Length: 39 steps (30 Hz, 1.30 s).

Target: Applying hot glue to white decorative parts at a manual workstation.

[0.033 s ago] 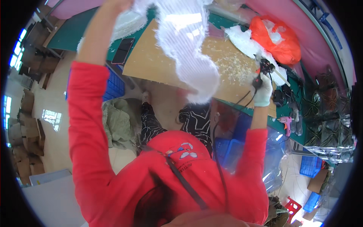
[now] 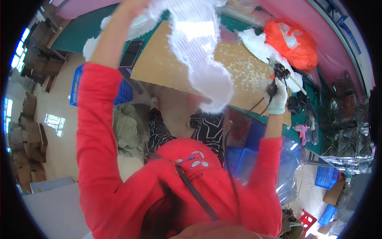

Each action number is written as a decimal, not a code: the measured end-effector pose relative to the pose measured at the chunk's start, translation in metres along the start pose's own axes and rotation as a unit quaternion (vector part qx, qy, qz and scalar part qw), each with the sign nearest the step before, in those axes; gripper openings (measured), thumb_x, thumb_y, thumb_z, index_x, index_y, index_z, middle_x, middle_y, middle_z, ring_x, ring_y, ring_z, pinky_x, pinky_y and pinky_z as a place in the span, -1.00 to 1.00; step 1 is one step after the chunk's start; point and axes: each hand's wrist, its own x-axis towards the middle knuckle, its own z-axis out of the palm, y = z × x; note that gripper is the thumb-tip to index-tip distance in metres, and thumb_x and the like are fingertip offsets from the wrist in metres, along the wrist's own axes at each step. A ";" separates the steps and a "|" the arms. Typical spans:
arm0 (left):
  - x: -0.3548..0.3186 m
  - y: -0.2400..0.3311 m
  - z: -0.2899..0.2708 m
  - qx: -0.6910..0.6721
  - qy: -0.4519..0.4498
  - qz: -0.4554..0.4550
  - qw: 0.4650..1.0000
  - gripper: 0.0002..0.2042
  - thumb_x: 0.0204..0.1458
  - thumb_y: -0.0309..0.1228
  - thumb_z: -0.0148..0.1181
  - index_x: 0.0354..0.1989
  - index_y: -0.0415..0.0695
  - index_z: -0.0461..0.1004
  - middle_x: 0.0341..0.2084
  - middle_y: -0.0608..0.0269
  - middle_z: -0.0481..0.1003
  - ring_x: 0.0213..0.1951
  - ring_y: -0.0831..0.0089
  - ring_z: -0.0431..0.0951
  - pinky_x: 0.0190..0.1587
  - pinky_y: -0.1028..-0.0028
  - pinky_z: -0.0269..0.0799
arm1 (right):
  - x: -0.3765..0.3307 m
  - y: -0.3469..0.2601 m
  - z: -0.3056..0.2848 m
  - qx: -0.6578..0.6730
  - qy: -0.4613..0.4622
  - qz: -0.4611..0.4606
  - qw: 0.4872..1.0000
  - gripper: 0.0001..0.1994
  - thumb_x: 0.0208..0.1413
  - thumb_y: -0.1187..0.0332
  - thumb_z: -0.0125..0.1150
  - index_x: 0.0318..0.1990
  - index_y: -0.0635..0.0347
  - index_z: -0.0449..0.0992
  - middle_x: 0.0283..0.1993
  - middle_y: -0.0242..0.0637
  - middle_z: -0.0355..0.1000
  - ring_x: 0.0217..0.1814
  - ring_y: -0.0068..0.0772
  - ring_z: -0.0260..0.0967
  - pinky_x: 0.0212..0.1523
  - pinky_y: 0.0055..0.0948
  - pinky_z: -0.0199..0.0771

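Note:
A white ribbed sheet with fuzzy edges (image 2: 199, 55) hangs over the front of the table, its rounded lower end dropping past the tabletop edge. My left hand (image 2: 137, 4) is raised at the top of the view, against the sheet's upper side. It seems to hold the sheet up, though its fingertips are cut off by the frame. In a white glove, my right hand (image 2: 279, 97) is closed round a black corded tool (image 2: 272, 88) above the table's right part. The tool's tip end sits among dark parts and cannot be made out.
Pale scraps (image 2: 250, 73) litter a brown board (image 2: 155, 59) on the green table (image 2: 79, 34). A phone (image 2: 131, 53) lies left of the board. An orange-red bag (image 2: 294, 44), white fluffy pieces (image 2: 254, 42) and a pink glue gun (image 2: 301, 133) lie rightward. A blue crate (image 2: 124, 91) stands below.
My left hand and forearm have shifted right, and the white sheet has swung slightly right and down. My right hand keeps the corded tool in nearly the same place.

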 end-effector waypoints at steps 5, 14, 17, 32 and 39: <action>-0.017 -0.085 0.014 -0.033 0.111 -0.118 0.986 -0.83 -0.10 -0.47 0.20 -0.33 -0.29 0.49 -0.46 0.21 0.51 -0.44 0.52 0.50 -0.38 0.47 0.43 | -0.015 0.000 0.047 -0.029 -0.071 0.002 0.997 -0.78 -0.05 0.26 0.09 -0.34 0.22 0.36 -0.47 -0.30 0.33 -0.44 -0.39 0.32 -0.38 -0.40 0.38; -0.031 -0.177 0.015 -0.110 0.123 -0.258 0.952 -0.78 -0.04 -0.51 0.13 -0.22 -0.35 0.41 -0.33 0.12 0.48 -0.32 0.43 0.51 -0.27 0.43 0.48 | 0.007 0.083 0.163 -0.136 -0.164 0.163 0.963 -0.75 -0.11 0.31 0.14 -0.26 0.21 0.38 -0.49 -0.44 0.30 -0.56 -0.63 0.20 -0.57 -0.63 0.18; -0.035 -0.189 0.013 -0.152 0.087 -0.275 0.945 -0.76 -0.03 -0.49 0.12 -0.19 -0.34 0.40 -0.33 0.12 0.48 -0.31 0.42 0.51 -0.25 0.43 0.48 | 0.024 0.112 0.177 -0.160 -0.151 0.162 0.962 -0.76 -0.12 0.33 0.14 -0.27 0.22 0.39 -0.45 -0.43 0.34 -0.51 -0.62 0.22 -0.54 -0.63 0.19; -0.054 -0.232 -0.002 -0.317 0.093 -0.290 0.898 -0.78 0.02 -0.48 0.05 -0.19 -0.35 0.39 -0.33 0.08 0.48 -0.32 0.36 0.53 -0.27 0.37 0.50 | 0.063 0.188 0.208 -0.265 -0.122 0.151 0.945 -0.78 -0.09 0.33 0.17 -0.27 0.21 0.45 -0.39 -0.48 0.38 -0.38 -0.69 0.24 -0.39 -0.69 0.18; -0.059 -0.242 -0.007 -0.325 0.078 -0.292 0.896 -0.76 0.01 -0.42 0.09 -0.17 -0.28 0.39 -0.28 0.15 0.48 -0.28 0.45 0.52 -0.22 0.44 0.48 | 0.067 0.211 0.205 -0.317 -0.127 0.109 0.933 -0.79 -0.12 0.35 0.20 -0.29 0.22 0.48 -0.39 -0.47 0.41 -0.38 -0.68 0.28 -0.40 -0.66 0.21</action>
